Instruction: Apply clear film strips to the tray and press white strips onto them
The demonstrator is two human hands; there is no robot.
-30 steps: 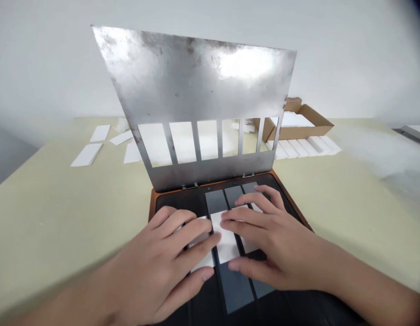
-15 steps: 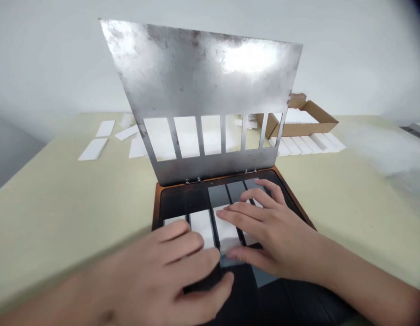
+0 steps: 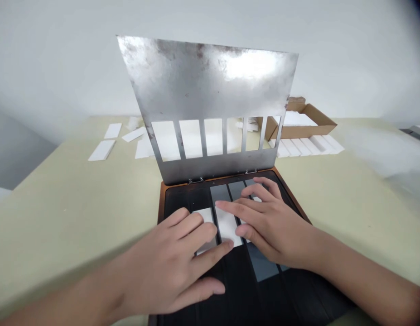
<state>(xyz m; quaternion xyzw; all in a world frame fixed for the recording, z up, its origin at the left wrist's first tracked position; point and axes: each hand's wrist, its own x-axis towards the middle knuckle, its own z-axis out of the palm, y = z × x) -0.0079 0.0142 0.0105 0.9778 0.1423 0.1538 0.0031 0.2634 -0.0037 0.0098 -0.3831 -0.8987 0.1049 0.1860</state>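
Observation:
A flat black tray (image 3: pixel 267 299) with an orange-brown rim lies before me, white cards and grey-looking rectangles on it. My left hand (image 3: pixel 179 258) is over the tray's left part, its index fingertip on the lower edge of the middle white card (image 3: pixel 226 224). Its other fingers bend over another white card (image 3: pixel 205 215), partly hiding it. My right hand (image 3: pixel 274 217) is spread, index fingertip at that middle card's top edge and thumb by its right side. More white pieces show beneath the right hand. Behind, a hinged metal plate (image 3: pixel 210 86) with rectangular cut-outs stands raised.
A cardboard box (image 3: pixel 305 131) holding white sheets stands at the back right. A row of white cards (image 3: pixel 308 146) lies in front of it. Loose white cards (image 3: pixel 103 150) are at the back left of the pale table (image 3: pixel 121 194).
My left index finger has stretched out onto the middle card's lower edge. My right thumb has moved up from below that card to its right side. The view has shifted slightly.

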